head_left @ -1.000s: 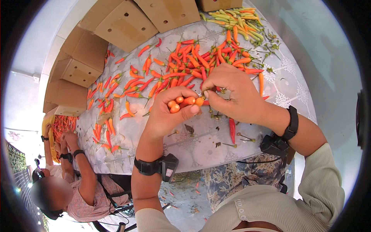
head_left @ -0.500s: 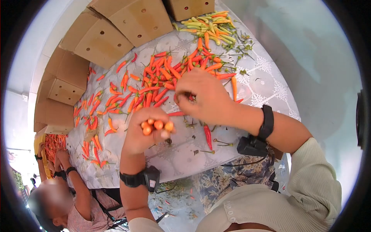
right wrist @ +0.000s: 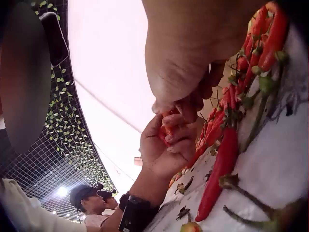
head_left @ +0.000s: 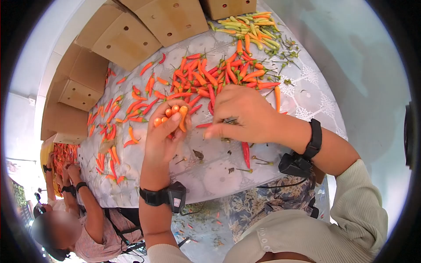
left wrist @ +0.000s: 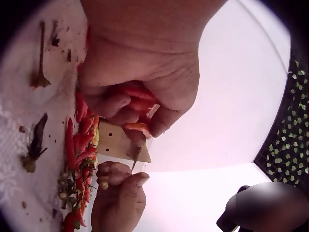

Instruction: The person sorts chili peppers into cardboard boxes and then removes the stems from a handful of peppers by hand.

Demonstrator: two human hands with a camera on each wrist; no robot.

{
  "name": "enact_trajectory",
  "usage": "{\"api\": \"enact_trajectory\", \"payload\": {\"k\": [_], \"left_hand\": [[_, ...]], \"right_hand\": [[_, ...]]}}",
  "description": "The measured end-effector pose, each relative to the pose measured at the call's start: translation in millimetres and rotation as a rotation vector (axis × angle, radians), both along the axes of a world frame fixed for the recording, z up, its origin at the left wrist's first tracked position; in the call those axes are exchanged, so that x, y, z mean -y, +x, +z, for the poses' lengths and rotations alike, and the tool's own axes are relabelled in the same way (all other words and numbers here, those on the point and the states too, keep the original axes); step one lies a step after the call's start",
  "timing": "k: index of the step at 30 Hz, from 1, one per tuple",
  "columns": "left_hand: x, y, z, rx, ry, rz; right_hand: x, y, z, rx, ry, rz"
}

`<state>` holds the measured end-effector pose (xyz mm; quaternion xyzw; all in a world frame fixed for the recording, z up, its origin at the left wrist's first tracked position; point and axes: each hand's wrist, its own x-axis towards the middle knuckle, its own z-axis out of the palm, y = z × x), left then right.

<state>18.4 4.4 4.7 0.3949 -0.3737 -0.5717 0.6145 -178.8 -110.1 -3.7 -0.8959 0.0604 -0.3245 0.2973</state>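
Observation:
Several orange-red chili peppers [head_left: 183, 117] are bunched in my left hand [head_left: 158, 144], which grips them with curled fingers and thumb. Their rounded ends face up in the head view, and one stands apart beside the thumb. To the right, over the near side of the chili pile [head_left: 199, 79], is my right hand [head_left: 250, 115]. Its fingers are loosely bent and its thumb sticks out towards the left hand; no chili shows in it. In the left wrist view a thin stem [left wrist: 137, 157] points from the left hand's bunch towards the right hand [left wrist: 118, 198].
Loose red chilies [head_left: 136, 107] lie scattered across the patterned tablecloth [head_left: 210, 175]. Yellow-green chilies [head_left: 252, 28] and plucked stems [head_left: 287, 50] sit at the far right. Cardboard boxes [head_left: 127, 37] line the far edge. Another person [head_left: 94, 210] works at the left end by a heap of red chilies [head_left: 66, 158].
The hands were together at one chili's stem end a second ago, then parted. The left hand has since risen and turned its bunch; the right hand has swung back towards it with thumb extended.

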Motion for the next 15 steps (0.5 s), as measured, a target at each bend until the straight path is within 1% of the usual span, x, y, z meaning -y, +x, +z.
{"api": "enact_trajectory", "payload": {"k": [1,4,7,8,11,14,15], "left_hand": [[1.0,2.0,-1.9,-0.023,0.01,0.016],[2.7,3.5,-6.3,-0.061,0.007,0.111],[3.3,2.5,-10.5,-0.067,0.0,0.168],[2.7,2.6,-11.8,-0.068,0.001,0.174],[1.6,4.3,-14.1,0.01,-0.008,0.094],[1.4,-2.1,-9.4,-0.038,0.051,0.14],[1.7,-3.9,-8.3,-0.045,0.048,0.128]], "right_hand": [[2.3,-0.2,0.0,0.004,-0.036,0.005],[2.7,1.6,-1.2,0.068,-0.06,-0.098],[6.4,6.3,-3.2,0.043,-0.108,-0.294],[9.4,3.0,1.3,-0.075,-0.097,-0.287],[19.2,7.0,-4.9,-0.003,-0.206,-0.341],[21.5,7.8,-12.0,-0.139,-0.318,-0.397],[21.0,7.9,-12.4,-0.151,-0.328,-0.399]]}}
